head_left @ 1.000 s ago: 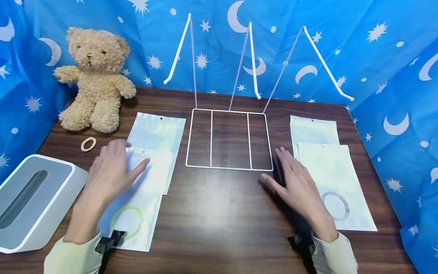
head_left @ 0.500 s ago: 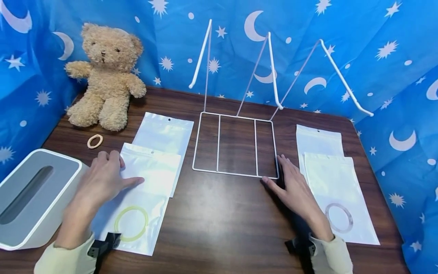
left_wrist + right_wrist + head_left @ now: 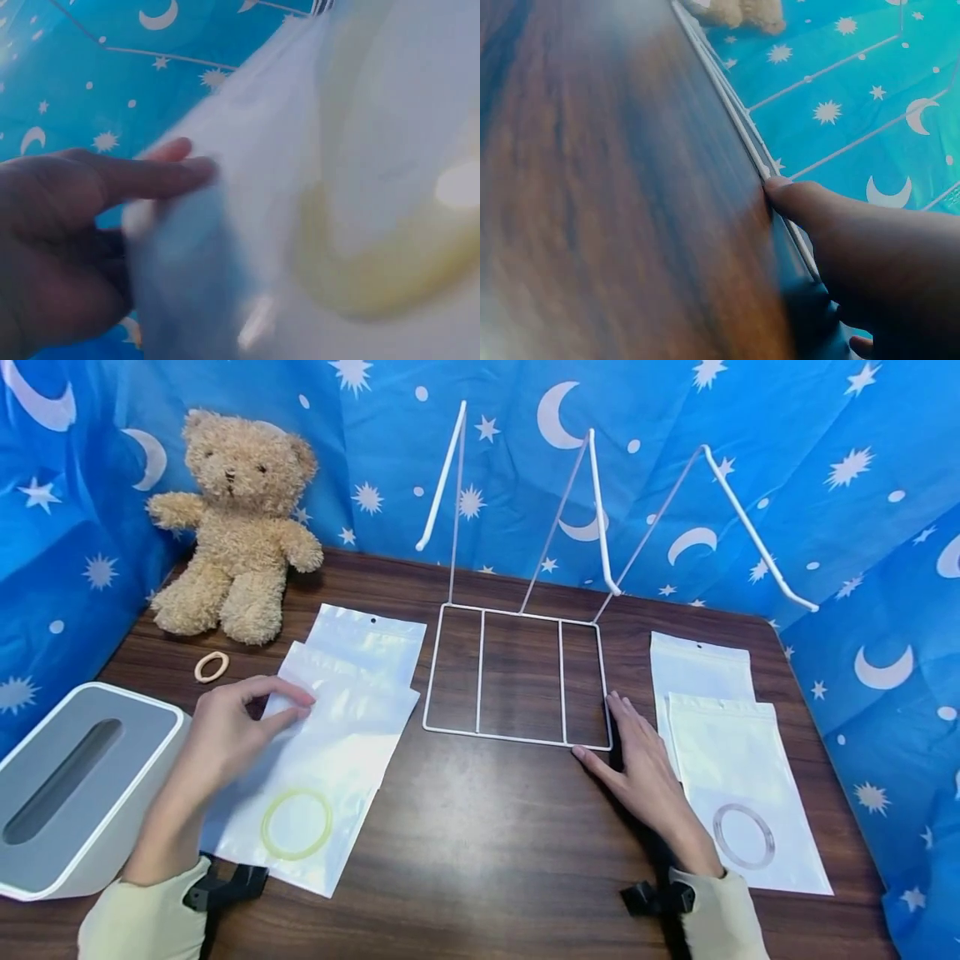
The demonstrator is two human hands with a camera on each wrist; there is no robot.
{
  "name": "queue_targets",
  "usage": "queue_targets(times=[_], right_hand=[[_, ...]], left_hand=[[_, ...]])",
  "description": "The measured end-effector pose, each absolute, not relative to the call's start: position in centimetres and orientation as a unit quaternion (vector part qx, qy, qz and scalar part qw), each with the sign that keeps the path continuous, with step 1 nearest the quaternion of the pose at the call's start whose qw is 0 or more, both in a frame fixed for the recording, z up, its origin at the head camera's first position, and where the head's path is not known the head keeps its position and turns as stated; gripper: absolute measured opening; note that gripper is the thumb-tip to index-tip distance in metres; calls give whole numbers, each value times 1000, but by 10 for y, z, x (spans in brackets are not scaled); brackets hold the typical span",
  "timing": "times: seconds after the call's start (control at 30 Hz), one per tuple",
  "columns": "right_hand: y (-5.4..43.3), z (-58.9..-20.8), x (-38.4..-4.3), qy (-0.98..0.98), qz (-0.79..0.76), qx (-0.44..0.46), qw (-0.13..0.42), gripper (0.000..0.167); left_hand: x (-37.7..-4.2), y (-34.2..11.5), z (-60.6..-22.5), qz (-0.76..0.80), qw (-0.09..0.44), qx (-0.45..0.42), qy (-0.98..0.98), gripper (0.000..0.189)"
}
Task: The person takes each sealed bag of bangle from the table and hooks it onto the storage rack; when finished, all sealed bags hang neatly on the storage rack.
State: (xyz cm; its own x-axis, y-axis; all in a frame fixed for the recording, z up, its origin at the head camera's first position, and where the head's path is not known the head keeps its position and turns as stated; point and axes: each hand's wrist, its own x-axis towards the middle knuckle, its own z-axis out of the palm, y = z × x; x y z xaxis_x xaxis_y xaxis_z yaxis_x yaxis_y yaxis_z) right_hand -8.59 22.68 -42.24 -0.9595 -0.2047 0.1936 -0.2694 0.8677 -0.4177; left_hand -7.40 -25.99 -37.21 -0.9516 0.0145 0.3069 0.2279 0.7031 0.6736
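Yellow-ringed pouch (image 3: 348, 735): white and glossy, slanting over the left part of the dark wood-grain surface (image 3: 480, 827), its yellow-green ring (image 3: 267, 827) toward the near end; how much of the pouch rests on the surface cannot be told.
Sleeves: a pale left cuff (image 3: 146, 914) and a pale right cuff (image 3: 723, 918) enter from below, a dark strap (image 3: 225, 889) showing at the left wrist.
Slotted box (image 3: 108, 781): white with a grey top, just beside the left forearm.
Left hand (image 3: 228, 727): thumb and forefinger nearly together, pinching the yellow-ringed pouch near its upper left edge.
Grey-ringed pouch (image 3: 731, 743): white, to the right of the right hand, partly covering a right rear pouch (image 3: 701, 662).
Right hand (image 3: 645, 768): fingers extended, thumb spread away from them and touching the rack's near bar at its right corner; no grip shows.
White wire rack (image 3: 482, 672): standing mid-surface on a rectangular base, three uprights each bent forward into an arm.
Left rear pouch (image 3: 367, 631): partly beneath the yellow-ringed one.
Wooden ring (image 3: 199, 673): pale, near the bear's feet.
Teddy bear (image 3: 243, 535): tan and fluffy, at the far left.
Backdrop (image 3: 375, 418): blue cloth with moons and stars.
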Motion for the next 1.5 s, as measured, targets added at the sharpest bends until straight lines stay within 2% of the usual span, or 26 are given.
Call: queue_targets(times=[0.17, 0.37, 0.53, 0.93, 1.2, 1.5], right_hand=[[224, -427, -90, -963, 223, 127, 79, 89], [223, -430, -89, -966, 219, 119, 75, 91], [223, -429, -90, -966, 218, 115, 77, 90], [229, -429, -84, -970, 209, 108, 61, 92], [231, -428, -84, -968, 215, 111, 62, 92], [231, -428, -82, -966, 222, 113, 68, 92]], left_hand=[[-75, -256, -373, -438, 154, -51, -884, 17], [-69, -244, -362, -511, 170, -124, -833, 29], [-62, -231, -346, -531, 215, -160, -804, 35], [-60, -204, -325, -721, 295, -176, -602, 23], [-70, -182, -290, -735, 342, -170, -560, 25], [-78, -165, -272, -735, 352, -179, -552, 24]])
